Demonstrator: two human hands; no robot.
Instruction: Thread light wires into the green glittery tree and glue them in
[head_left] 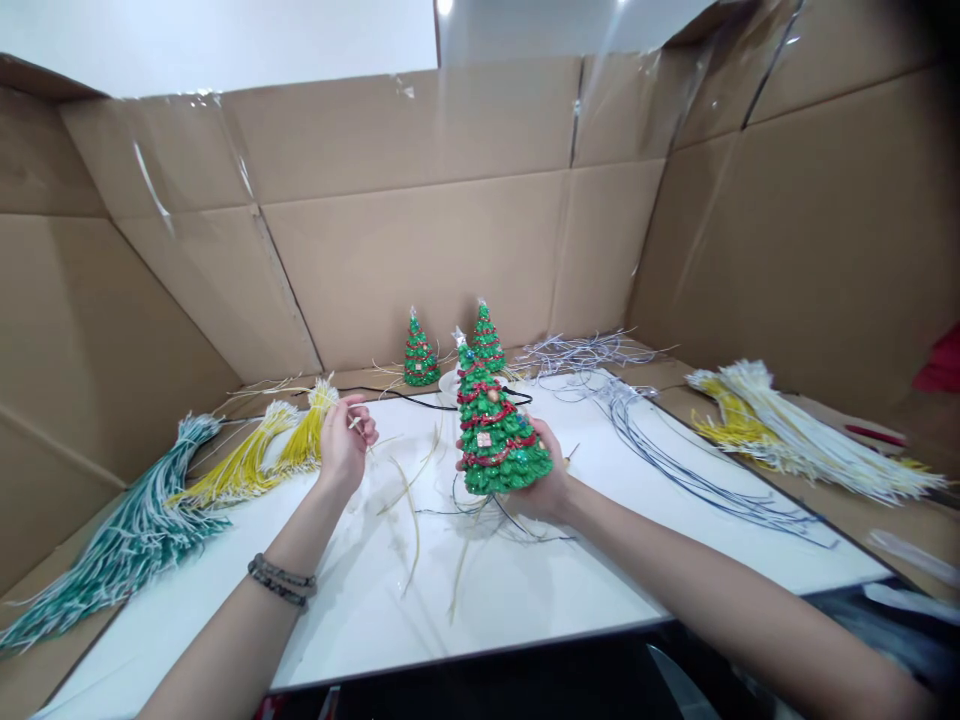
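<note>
Holding a green tree (495,425) upright in my right hand (546,478), grip wrapped round its base, just above the white table (570,580). My left hand (345,440) sits off to the side, fingers pinched shut on a thin pale wire (354,422). Loose wires (412,510) lie under and between both grips. Yellow bundles (255,455) lie just beyond my left grip. Two smaller trees (421,352) stand behind, by the cardboard wall (420,250).

We cannot identify the tiny piece pinched in the left hand (346,440). The right hand (546,480) sits mostly behind the green tree (495,435). The teal wire bundle (112,545) runs off the left edge.
</note>
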